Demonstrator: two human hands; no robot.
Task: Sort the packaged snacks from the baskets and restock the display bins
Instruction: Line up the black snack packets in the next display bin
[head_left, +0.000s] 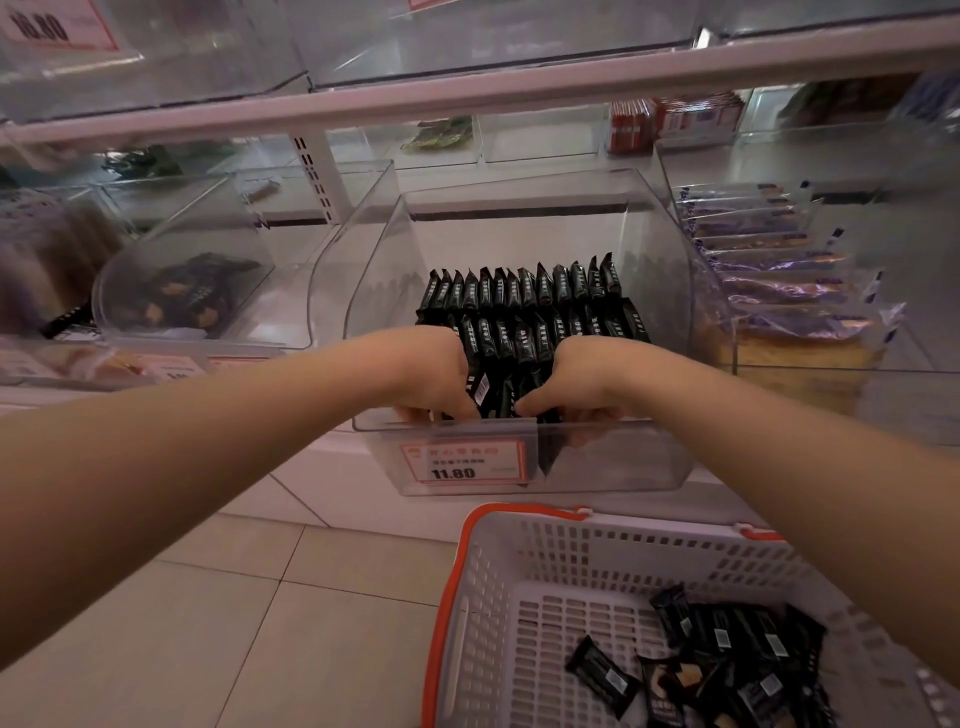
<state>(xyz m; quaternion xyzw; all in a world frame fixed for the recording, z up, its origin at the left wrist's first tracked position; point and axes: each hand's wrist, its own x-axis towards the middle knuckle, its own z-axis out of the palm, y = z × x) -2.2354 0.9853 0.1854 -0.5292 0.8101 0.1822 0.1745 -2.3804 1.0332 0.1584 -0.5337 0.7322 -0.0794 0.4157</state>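
Head view looks down on a shelf (467, 98) of clear bins above a tiled floor (249, 597). At centre stands the clear display bin (519, 218), its tall side walls flaring outward and its low front lip carrying a price tag (460, 462). Open room remains behind the packets, toward the bin's back wall. Below right sits a white basket (519, 571) with an orange rim, loose black packets (737, 654) lying in its far corner. Inside the bin, black snack packets (524, 306) stand upright in tight rows, glossy, with crimped tops. The left hand (431, 374) and right hand (582, 379) reach over the lip, fingers curled round the front row of packets, gripping it from both sides.
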